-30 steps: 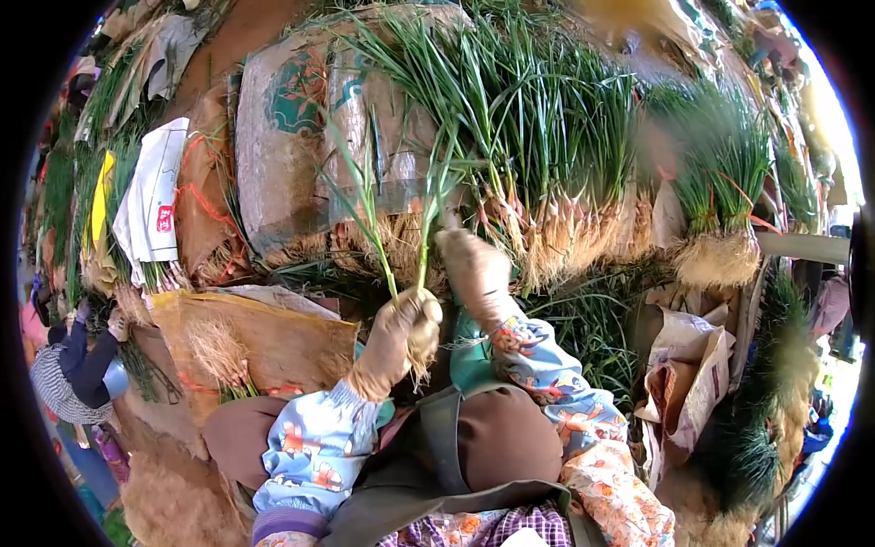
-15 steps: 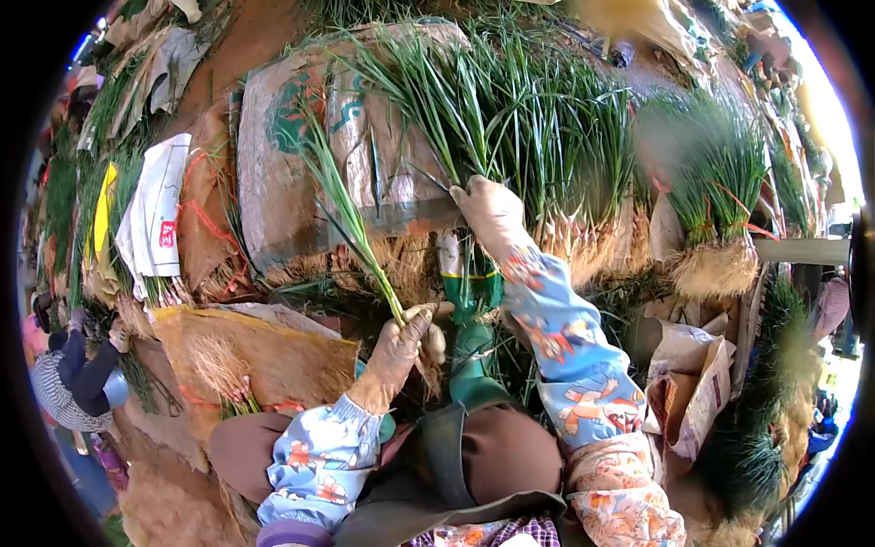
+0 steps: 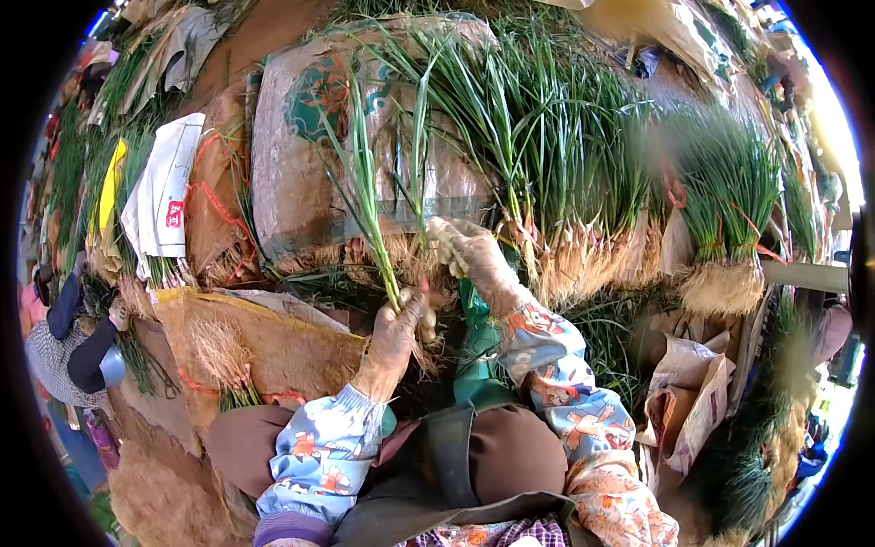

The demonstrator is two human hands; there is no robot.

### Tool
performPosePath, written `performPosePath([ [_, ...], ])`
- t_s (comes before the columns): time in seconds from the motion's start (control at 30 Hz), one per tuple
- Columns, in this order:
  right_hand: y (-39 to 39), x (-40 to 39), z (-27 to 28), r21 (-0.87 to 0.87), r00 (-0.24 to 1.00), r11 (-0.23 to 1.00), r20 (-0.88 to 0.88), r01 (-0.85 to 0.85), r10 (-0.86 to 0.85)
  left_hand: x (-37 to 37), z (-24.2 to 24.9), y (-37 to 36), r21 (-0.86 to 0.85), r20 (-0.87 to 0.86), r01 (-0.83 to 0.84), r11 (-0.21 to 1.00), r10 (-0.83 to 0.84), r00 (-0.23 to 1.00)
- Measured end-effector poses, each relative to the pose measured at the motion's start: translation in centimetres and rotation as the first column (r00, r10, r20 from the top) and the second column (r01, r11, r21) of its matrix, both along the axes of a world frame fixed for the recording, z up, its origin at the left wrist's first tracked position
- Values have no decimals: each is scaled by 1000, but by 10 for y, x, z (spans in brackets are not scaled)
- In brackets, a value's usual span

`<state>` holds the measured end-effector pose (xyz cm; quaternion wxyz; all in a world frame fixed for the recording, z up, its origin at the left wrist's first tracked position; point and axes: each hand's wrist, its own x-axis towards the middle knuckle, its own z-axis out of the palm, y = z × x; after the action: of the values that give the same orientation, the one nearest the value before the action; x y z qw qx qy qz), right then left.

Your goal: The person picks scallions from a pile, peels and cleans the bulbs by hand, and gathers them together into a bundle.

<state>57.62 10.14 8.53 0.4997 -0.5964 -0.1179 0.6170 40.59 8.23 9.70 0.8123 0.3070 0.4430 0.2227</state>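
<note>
My left hand [image 3: 399, 339] is closed round the lower stems of a thin bunch of green onions [image 3: 369, 210], whose leaves point up and away. Their pale roots hang below the fist. To its right, my right hand [image 3: 474, 258] holds a separate green stalk [image 3: 419, 155] near its base with bent fingers, partly hidden. Beyond and to the right stands a thick row of green onions [image 3: 565, 155] with reddish bulbs and straw-coloured roots, lying against a printed sack [image 3: 301, 173].
Tied bunches with red string [image 3: 729, 201] stand at the right, above an open paper sack [image 3: 685, 401]. A brown sheet [image 3: 283, 356] bearing a small rooty bunch [image 3: 223, 360] lies at the left. Another person [image 3: 73, 351] bends at the far left.
My right hand has drawn back from the row toward my left hand, with a stalk now in it. My left hand still holds its bunch, whose leaves stand more upright.
</note>
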Motion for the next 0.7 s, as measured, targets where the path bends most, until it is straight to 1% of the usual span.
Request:
performPosePath([
  [0.03, 5, -7, -9, 19, 982, 1000, 186, -22, 18, 0, 0, -1, 24, -34, 44, 999, -43, 999],
  [0.07, 5, -12, -13, 12, 983, 1000, 180, -26, 23, 0, 1, -4, 44, -72, 89, 995, -86, 994],
  [0.1, 6, -17, -12, 41, 976, 997, 213, -64, 53, 6, 13, -7, 33, -104, 26, 999, -22, 994],
  [0.13, 6, -20, -11, 72, 965, 992, 249, -100, 79, 6, 13, -6, 29, -109, 27, 999, -23, 994],
  [0.17, 1, -17, -6, -17, 950, 991, 283, -131, 130, 5, 12, -4, 72, -138, 86, 994, -76, 988],
  [0.2, 1, -18, -4, -20, 951, 991, 279, -133, 134, 4, 13, -3, 112, -170, 146, 983, -125, 977],
  [0.23, 0, -18, -2, 16, 952, 994, 289, -110, 101, 4, 15, -2, 119, -223, 187, 975, -158, 962],
  [0.27, 0, -19, -2, 52, 952, 995, 298, -87, 68, 4, 14, -3, 119, -223, 183, 976, -153, 963],
  [0.3, 1, -19, -7, 54, 952, 994, 298, -92, 72, 4, 12, -3, 116, -255, 201, 973, -166, 953],
  [0.33, 1, -20, -17, 181, 854, 971, 518, -155, 39, 3, 10, -3, 113, -288, 219, 969, -179, 941],
  [0.37, 0, -20, -28, 285, 711, 928, 702, -240, -31, 2, 9, -3, 114, -289, 218, 969, -177, 941],
  [0.4, 1, -21, -27, 357, 534, 869, 835, -343, -132, 1, 9, -3, 144, -317, 252, 957, -196, 928],
  [0.43, -1, -21, -26, 357, 535, 869, 835, -343, -132, 0, 8, -4, 173, -345, 287, 942, -215, 914],
  [0.47, -3, -21, -24, 271, 628, 906, 778, -325, -7, 3, 8, -6, 172, -345, 287, 942, -215, 914],
  [0.5, -6, -24, -16, 180, 713, 931, 693, -317, 109, 6, 8, -8, 149, -223, 146, 978, -111, 968],
  [0.53, -8, -28, -3, 85, 785, 944, 581, -319, 213, 7, 8, -11, 106, -105, 7, 994, 4, 994],
  [0.57, -11, -39, 12, 51, 759, 976, 638, -212, 132, 5, 9, -10, 297, -138, 54, 953, -13, 990],
  [0.6, -15, -40, 13, 61, 448, 940, 888, -336, 102, 4, 12, -9, 294, -136, 55, 954, -15, 991],
  [0.67, -17, -37, 18, 58, 240, 940, 970, -335, 26, 3, 23, -3, 123, -161, 113, 986, -92, 983],
  [0.7, -14, -36, 4, -116, 305, 966, 934, -229, 185, 4, 30, -1, 74, -73, 72, 995, -66, 995],
])
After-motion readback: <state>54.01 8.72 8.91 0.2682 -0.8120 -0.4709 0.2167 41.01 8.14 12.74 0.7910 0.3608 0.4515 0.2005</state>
